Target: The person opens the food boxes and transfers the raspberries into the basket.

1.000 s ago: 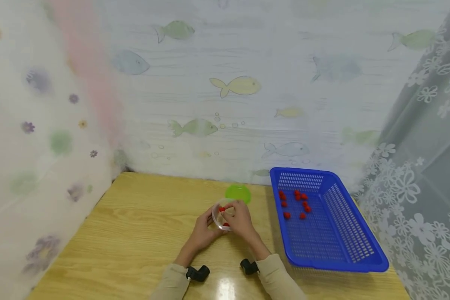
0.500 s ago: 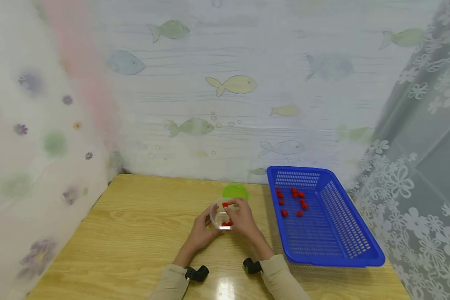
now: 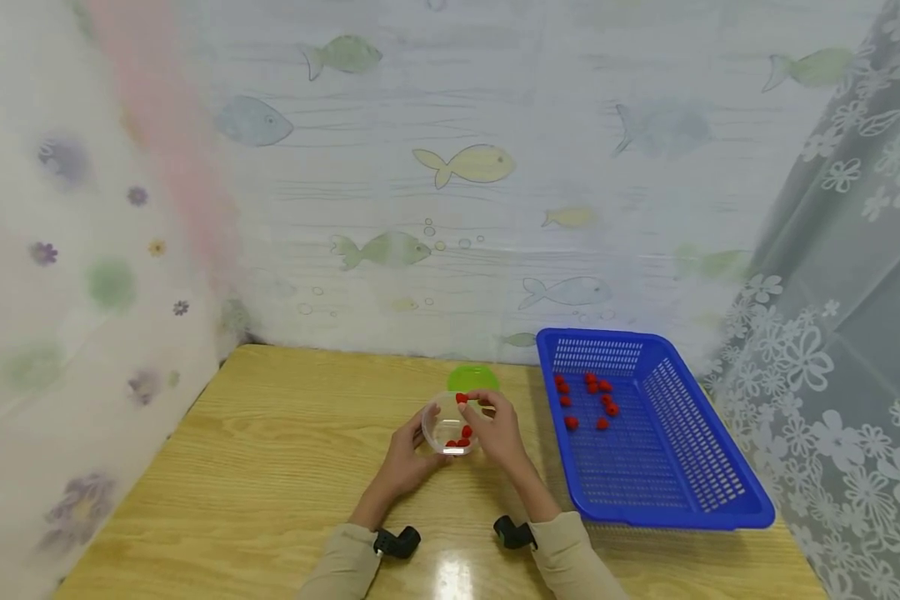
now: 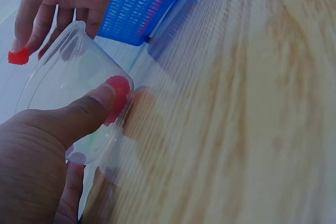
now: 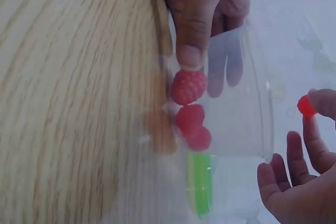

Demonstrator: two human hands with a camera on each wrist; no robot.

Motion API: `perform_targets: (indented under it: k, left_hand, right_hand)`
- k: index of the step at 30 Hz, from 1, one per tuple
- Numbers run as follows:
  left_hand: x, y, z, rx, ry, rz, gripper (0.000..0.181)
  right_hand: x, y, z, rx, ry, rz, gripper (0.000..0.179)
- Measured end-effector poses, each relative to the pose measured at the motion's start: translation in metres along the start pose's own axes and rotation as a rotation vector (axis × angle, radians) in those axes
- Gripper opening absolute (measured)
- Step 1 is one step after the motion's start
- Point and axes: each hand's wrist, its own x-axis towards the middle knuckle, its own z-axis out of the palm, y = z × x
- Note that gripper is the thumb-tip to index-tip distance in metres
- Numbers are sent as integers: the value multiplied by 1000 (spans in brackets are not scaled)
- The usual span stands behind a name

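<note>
My left hand [image 3: 405, 458] grips a clear plastic tub [image 3: 437, 427] by its side, thumb along the wall in the left wrist view. Inside, at the bottom, lie several red raspberries [image 5: 189, 86], seen through the wall. At the tub's far right rim, my right hand [image 3: 501, 429] pinches another raspberry [image 5: 305, 106] between thumb and index finger. Its other fingers are spread beside the tub's mouth in the right wrist view. Just behind the tub a green lid [image 3: 474, 377] lies on the table, partly overlapped by the tub in the head view.
To the right stands a blue slotted basket [image 3: 667, 508], with several loose raspberries [image 3: 607, 407] in its far left part. The wooden table [image 3: 270, 433] meets a fish-patterned curtain at the back. Black wrist cameras [image 3: 397, 543] stick out inward from both sleeves.
The right hand has moved slightly right and up, from over the tub's inside to its far right rim, still pinching a raspberry. More raspberries now show in the tub.
</note>
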Motion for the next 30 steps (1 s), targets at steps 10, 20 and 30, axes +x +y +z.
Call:
perform_targets:
  k: [10,20,30]
  left_hand:
    - [-3,0,1,8,-7,13,93]
    - [3,4,0,21,5,14,92]
    - [1,2,0,34,-10,-2,93]
  right_hand:
    - [-10,-19,-9,-10,-10,19,21]
    - [-15,-40,-24,23,-37,53,21]
    - [-28,-66,-46,51,-54,35,22]
